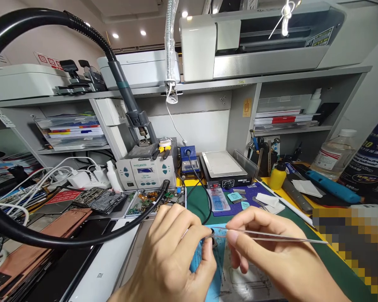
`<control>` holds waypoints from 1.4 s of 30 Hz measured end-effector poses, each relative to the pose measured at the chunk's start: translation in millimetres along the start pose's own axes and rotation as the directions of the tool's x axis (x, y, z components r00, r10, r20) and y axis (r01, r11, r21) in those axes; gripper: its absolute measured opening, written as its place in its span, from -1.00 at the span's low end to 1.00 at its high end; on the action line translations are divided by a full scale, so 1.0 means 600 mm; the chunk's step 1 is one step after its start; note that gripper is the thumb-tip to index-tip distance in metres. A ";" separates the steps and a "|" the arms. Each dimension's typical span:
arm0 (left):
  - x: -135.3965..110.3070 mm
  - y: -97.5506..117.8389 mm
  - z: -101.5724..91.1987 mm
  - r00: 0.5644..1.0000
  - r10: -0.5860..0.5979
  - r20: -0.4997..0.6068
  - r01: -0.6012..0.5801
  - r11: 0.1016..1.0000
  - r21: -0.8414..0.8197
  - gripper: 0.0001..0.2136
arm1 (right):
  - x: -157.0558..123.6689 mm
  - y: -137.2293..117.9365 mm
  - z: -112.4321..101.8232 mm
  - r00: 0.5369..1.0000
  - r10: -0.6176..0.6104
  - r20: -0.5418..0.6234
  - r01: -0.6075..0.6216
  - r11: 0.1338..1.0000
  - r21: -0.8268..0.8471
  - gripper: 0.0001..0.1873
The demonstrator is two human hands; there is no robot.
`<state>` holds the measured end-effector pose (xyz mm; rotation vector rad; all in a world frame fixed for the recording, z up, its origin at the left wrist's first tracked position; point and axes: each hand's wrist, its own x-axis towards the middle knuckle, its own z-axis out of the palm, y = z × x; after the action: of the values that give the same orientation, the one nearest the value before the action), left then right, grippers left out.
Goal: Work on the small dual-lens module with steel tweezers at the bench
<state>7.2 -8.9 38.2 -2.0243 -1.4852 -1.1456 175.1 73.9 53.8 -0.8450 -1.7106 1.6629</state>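
Note:
My left hand [171, 251] is curled, its thumb and fingers pinching a small dark part [208, 240] I cannot name, just above a blue pad [197, 260]. My right hand [271, 247] pinches thin metal tweezers [271, 235]. Their tips point left and meet that small part beside the left fingertips, while the long handles stick out to the right. Both hands hover over a grey mat with printed outlines [242, 285] on the green bench mat [197, 203].
A thick black hose [82, 239] loops across the left. Behind stand a rework station [145, 170], a parts tray [145, 201], a hot plate [227, 167], a yellow bottle [277, 176], a clear bottle [334, 153] and a dark can [370, 163]. Phones and screens [66, 251] lie left.

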 end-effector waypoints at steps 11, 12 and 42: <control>0.002 0.001 -0.002 0.999 -0.010 0.035 0.009 0.999 0.041 -0.87 | -0.001 0.005 -0.005 0.998 -0.064 0.022 0.067 0.991 -0.120 -0.89; 0.002 0.001 -0.002 0.999 -0.012 0.036 0.011 0.999 0.042 -0.88 | -0.002 0.005 -0.005 0.997 -0.071 0.022 0.073 0.989 -0.129 -0.89; -0.003 -0.005 -0.001 1.000 -0.023 0.013 0.023 1.000 0.018 -0.87 | 0.008 0.012 -0.011 1.000 -0.023 0.001 0.023 0.998 -0.056 -0.80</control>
<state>3.9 -9.5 36.6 -2.0113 -1.5234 -1.1259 177.4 81.8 46.7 -0.8472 -1.7677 1.6070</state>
